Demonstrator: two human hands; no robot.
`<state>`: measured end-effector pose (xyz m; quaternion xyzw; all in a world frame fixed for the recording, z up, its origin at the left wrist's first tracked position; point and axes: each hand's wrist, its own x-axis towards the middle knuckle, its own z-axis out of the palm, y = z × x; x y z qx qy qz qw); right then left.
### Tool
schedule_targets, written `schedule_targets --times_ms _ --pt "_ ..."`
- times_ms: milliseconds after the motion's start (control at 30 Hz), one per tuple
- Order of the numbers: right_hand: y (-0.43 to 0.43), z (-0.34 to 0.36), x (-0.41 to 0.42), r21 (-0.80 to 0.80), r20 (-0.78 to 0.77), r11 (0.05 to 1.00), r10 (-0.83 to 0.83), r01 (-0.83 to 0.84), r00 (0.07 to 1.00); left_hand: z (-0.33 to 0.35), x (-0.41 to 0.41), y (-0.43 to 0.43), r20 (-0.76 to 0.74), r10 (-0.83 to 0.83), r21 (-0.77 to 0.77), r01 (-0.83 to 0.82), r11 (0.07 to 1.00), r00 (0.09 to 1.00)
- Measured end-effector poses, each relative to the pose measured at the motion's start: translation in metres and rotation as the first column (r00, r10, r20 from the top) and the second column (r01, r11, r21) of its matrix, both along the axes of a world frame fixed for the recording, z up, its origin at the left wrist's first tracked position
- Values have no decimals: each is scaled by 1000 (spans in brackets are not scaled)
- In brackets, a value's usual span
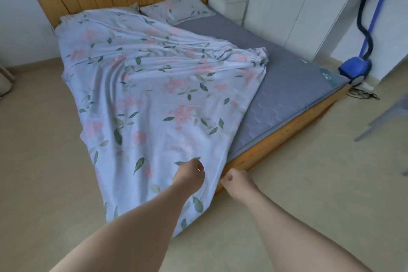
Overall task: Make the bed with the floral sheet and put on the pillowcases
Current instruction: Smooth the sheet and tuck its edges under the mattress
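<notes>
Only the person's two arms come into sight, both bare from the lower edge of the view up to the hands, with no sleeve, cuff or glove on either forearm. The bare left hand (191, 174) and the bare right hand (237, 180) carry no ring, and neither wrist wears a watch or band. Fingernails show only as small blurs, too soft to tell anything of them, and no clothing of the person appears anywhere.

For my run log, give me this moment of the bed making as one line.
sheet: left part of mattress covered, right bare | left hand: gripping sheet edge | right hand: closed at bed corner | pillow: cased
</notes>
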<state>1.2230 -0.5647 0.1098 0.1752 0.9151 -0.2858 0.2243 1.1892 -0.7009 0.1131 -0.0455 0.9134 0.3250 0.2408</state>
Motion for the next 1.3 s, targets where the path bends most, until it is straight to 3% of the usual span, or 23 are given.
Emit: schedule_targets --times_ms 433,1000,1200,1300 --pt "288 94 -108 -7 -180 966 -257 260 950 93 -150 299 -198 -206 -5 210 978 958" --pt "634 101 -321 -52 -207 864 -500 501 841 104 -393 685 -257 -492 -3 508 861 832" --pt "802 78 -380 -123 -228 796 -604 593 764 89 -453 848 -270 -528 -12 546 838 805" --pt "911 80 -409 -147 -218 800 -600 582 770 89 -483 952 -266 -492 25 516 856 829"
